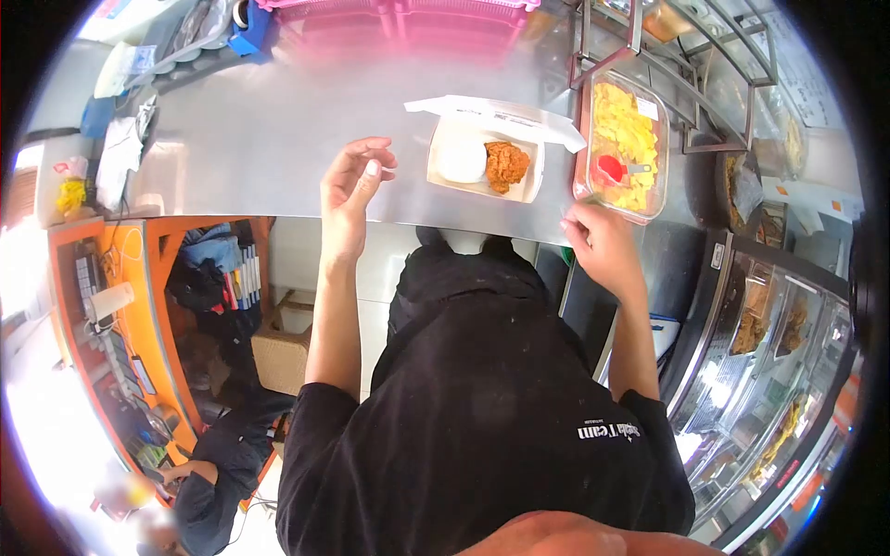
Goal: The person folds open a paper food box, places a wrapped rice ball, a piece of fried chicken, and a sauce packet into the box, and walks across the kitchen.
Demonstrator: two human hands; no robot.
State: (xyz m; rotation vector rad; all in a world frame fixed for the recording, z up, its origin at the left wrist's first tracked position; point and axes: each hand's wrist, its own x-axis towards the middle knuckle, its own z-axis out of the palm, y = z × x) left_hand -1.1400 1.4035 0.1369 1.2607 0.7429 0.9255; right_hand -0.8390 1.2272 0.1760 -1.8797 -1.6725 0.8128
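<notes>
See the left hand [350, 190] loosely open, empty, near the paper box [483, 189] on the surface [260, 157]. Notice the right hand [603, 243] half curled beside the yellow-food container [664, 153]; cannot tell its grip. Better handle the box level, without rolling the fried piece [507, 167].

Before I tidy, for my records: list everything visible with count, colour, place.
counter: 1, silver, upper middle
food box: 1, white, on counter
fried chicken: 1, brown, in box
food mound: 1, white, beside chicken
tub: 1, clear, right of box
food pieces: many, yellow, in tub
scoop: 1, red, in tub
rack: 1, grey, upper right
bins: count unclear, pink, top centre
cabinet: 1, orange, left
display case: 1, black, right
co-worker's shirt: 1, black, lower left
edge clutter: uncounted, mixed, sides
own shirt: 1, black, bottom centre
left hand: 1, bare, left of box
right hand: 1, bare, beside tub
</notes>
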